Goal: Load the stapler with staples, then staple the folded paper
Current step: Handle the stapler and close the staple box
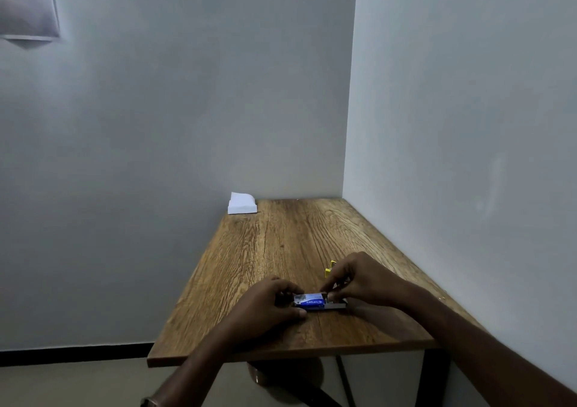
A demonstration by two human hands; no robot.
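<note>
A small blue box of staples (pixel 310 301) lies on the wooden table (pixel 281 244) near its front edge, with an inner tray (pixel 336 305) slid out to the right. My left hand (pixel 271 308) grips the box's left end. My right hand (pixel 359 278) pinches at the box's right end, over the tray. A yellow stapler (pixel 330 267) shows just behind my right hand, mostly hidden by it. The folded white paper (pixel 242 203) sits at the table's far left corner against the wall.
Walls close the table in at the back and on the right. The left and front table edges are open, with floor below. Dark table legs (pixel 343 381) show under the front edge.
</note>
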